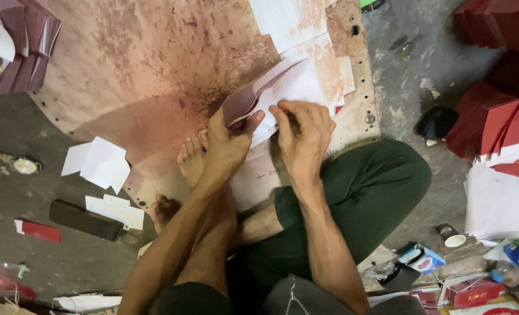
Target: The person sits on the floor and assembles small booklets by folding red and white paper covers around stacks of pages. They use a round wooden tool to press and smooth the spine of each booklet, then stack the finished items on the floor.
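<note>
Gripping a fanned card stack (253,93), left hand (227,146) beside right hand (303,137).

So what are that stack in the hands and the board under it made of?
Stack: likely thin card, maroon faces, white backs, fanned edges bending in the left hand. Board: looks like worn plywood or hardboard, matte, stained, with bolt holes along its edge.

A stained board (154,64) on the grey floor (67,256) bears white sheets (288,20); a phone (86,220) lies on the floor.
</note>
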